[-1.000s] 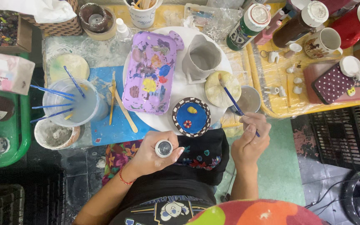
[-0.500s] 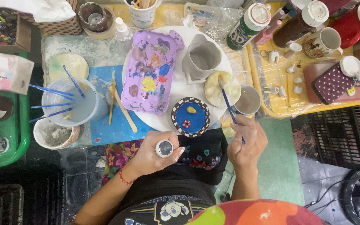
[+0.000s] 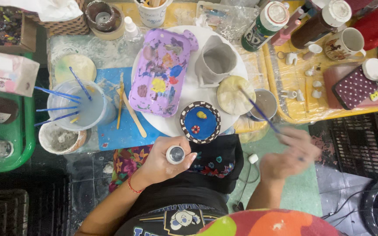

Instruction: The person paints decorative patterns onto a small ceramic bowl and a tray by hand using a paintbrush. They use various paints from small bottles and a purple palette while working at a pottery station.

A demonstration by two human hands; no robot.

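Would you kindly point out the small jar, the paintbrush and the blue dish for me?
small jar [image 3: 175,154], head view, on its round top, in the left hand.
paintbrush [image 3: 259,111], head view, mid-handle, above the right hand.
blue dish [image 3: 200,122], head view, on its blue inside.

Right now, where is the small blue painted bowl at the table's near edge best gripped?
Judged from above, pinch the blue bowl across its checkered rim, coming from the near side. It sits upright and open, near edge unobstructed; the purple palette crowds its left, the pale disc its right.
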